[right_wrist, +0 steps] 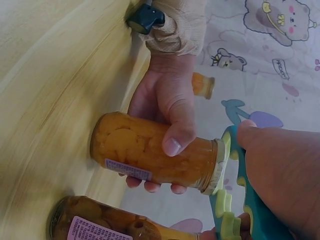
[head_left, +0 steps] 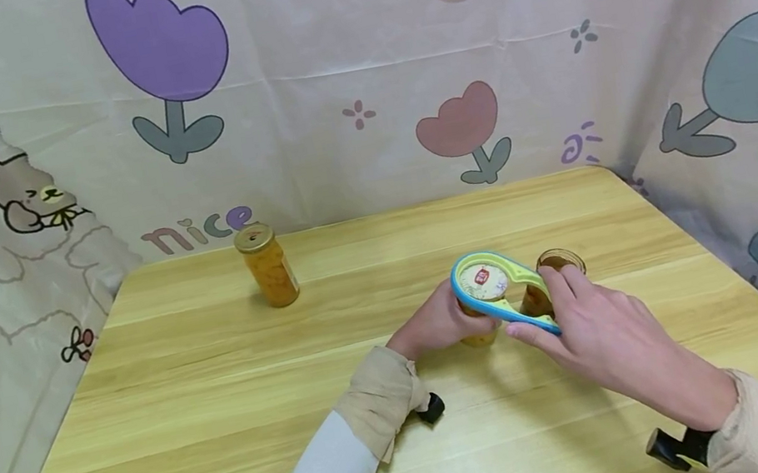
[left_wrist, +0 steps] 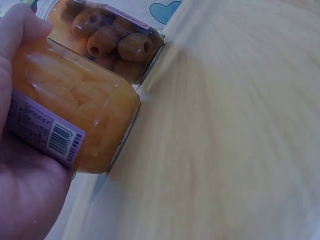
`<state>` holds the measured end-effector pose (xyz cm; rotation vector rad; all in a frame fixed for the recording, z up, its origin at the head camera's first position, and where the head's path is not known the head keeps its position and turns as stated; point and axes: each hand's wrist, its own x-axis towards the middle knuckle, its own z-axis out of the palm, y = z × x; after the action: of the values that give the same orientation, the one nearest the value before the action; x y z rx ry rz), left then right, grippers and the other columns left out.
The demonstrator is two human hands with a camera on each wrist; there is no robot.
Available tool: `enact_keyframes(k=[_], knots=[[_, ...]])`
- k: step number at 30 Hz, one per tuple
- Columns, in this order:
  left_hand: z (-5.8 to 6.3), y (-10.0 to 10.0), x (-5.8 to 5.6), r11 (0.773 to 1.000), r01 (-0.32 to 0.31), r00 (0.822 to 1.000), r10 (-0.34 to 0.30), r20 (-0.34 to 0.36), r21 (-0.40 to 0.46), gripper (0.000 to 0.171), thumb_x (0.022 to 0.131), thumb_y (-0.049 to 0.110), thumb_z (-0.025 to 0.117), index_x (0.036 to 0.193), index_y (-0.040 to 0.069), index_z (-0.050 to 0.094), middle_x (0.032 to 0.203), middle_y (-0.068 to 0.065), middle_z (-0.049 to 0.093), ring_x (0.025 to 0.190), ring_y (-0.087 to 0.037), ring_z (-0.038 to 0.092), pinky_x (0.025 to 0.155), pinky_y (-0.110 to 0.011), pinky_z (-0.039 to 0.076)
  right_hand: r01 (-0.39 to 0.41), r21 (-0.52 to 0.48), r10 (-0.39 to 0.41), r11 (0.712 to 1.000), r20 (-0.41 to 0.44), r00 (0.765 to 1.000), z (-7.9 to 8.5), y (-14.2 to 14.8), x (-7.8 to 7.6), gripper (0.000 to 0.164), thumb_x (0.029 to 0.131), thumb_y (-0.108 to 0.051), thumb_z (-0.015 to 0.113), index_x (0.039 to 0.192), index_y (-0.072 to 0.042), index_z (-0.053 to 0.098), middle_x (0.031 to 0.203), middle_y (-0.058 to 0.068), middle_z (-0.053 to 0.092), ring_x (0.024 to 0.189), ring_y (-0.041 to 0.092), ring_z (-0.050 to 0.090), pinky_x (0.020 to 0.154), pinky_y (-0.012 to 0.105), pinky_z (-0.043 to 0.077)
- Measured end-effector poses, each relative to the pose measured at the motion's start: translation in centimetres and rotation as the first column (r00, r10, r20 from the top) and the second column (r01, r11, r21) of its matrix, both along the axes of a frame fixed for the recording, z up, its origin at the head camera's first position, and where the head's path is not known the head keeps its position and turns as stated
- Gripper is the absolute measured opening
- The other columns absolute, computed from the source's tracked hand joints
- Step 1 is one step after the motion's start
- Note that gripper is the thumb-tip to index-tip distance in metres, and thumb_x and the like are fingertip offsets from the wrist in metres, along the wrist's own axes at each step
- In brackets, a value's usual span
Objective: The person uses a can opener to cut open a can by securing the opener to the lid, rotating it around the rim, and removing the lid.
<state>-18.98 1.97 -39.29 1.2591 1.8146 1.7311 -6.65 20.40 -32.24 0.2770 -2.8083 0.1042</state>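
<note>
My left hand (head_left: 439,320) grips a glass jar of orange fruit pieces (right_wrist: 135,142) round its side; the jar stands upright on the table. Its printed lid (head_left: 483,282) sits within the wide loop of a blue and light-green jar opener (head_left: 521,272). The narrow end of that opener is held by my right hand (head_left: 616,326), thumb on the near side and fingers across the far side. Just right of the gripped jar is a second jar with brown pitted fruit (left_wrist: 112,40), partly hidden behind the right fingers in the head view.
A third jar of orange fruit (head_left: 271,272) with a gold lid stands at the back left of the wooden table (head_left: 188,405). A printed cloth (head_left: 316,53) hangs behind the table and along its sides. Black camera mounts (head_left: 431,409) sit at both wrists.
</note>
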Motion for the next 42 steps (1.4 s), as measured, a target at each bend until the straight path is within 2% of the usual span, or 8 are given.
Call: enact_keyframes(k=[7, 13, 22, 31, 37, 42], knots=[[-0.14, 0.08, -0.05, 1.000, 0.018, 0.999, -0.019, 0.041, 0.026, 0.058, 0.080, -0.002, 0.069, 0.132, 0.005, 0.044, 0.122, -0.029, 0.053, 0.102, -0.011, 0.054, 0.098, -0.030, 0.044, 0.004, 0.005, -0.004, 1.000, -0.013, 1.000, -0.06, 0.02, -0.24, 0.085, 0.083, -0.074, 0.048, 0.127, -0.001, 0.045, 0.100, 0.015, 0.055, 0.052, 0.023, 0.048, 0.035, 0.036, 0.036], [-0.20, 0.03, -0.09, 0.999, 0.022, 0.998, -0.023, 0.056, 0.029, 0.057, 0.080, -0.004, 0.069, 0.131, 0.004, 0.045, 0.123, -0.028, 0.053, 0.103, -0.011, 0.055, 0.098, -0.030, 0.044, 0.008, 0.004, -0.008, 1.000, -0.011, 1.000, -0.10, -0.02, -0.36, 0.085, 0.083, -0.075, 0.047, 0.126, -0.001, 0.045, 0.094, 0.013, 0.054, 0.052, 0.023, 0.048, 0.035, 0.036, 0.035], [-0.17, -0.05, -0.05, 1.000, 0.022, 0.997, -0.024, 0.071, 0.022, 0.057, 0.081, -0.003, 0.070, 0.132, 0.005, 0.044, 0.123, -0.023, 0.054, 0.105, -0.010, 0.054, 0.098, -0.030, 0.044, 0.014, 0.017, -0.013, 1.000, -0.038, 0.999, -0.15, -0.23, -0.37, 0.085, 0.082, -0.075, 0.048, 0.122, 0.000, 0.048, 0.094, 0.013, 0.055, 0.051, 0.022, 0.047, 0.033, 0.035, 0.034], [0.03, -0.22, 0.02, 1.000, 0.021, 0.997, -0.022, 0.073, 0.016, 0.060, 0.080, -0.005, 0.070, 0.133, 0.005, 0.044, 0.120, -0.008, 0.056, 0.108, -0.010, 0.052, 0.101, -0.030, 0.042, 0.025, 0.020, -0.025, 0.999, -0.029, 0.999, -0.14, -0.46, -0.32, 0.087, 0.083, -0.075, 0.047, 0.124, 0.002, 0.048, 0.094, 0.014, 0.056, 0.049, 0.023, 0.048, 0.033, 0.034, 0.034], [-0.02, -0.28, 0.02, 1.000, 0.026, 0.998, -0.027, 0.059, 0.016, 0.060, 0.079, -0.006, 0.070, 0.132, 0.003, 0.044, 0.120, -0.011, 0.055, 0.107, -0.011, 0.052, 0.100, -0.030, 0.042, 0.018, 0.017, -0.017, 1.000, -0.032, 0.999, -0.23, -0.48, -0.33, 0.086, 0.083, -0.075, 0.048, 0.123, 0.002, 0.049, 0.093, 0.014, 0.056, 0.049, 0.023, 0.049, 0.033, 0.035, 0.035], [-0.02, -0.21, 0.00, 0.999, 0.031, 0.998, -0.032, 0.055, 0.020, 0.059, 0.078, -0.007, 0.070, 0.131, 0.002, 0.045, 0.121, -0.019, 0.055, 0.106, -0.011, 0.053, 0.100, -0.030, 0.043, 0.020, 0.017, -0.019, 1.000, -0.028, 0.999, -0.26, -0.45, -0.36, 0.090, 0.083, -0.075, 0.047, 0.127, 0.003, 0.048, 0.101, 0.018, 0.058, 0.055, 0.027, 0.055, 0.034, 0.037, 0.038]])
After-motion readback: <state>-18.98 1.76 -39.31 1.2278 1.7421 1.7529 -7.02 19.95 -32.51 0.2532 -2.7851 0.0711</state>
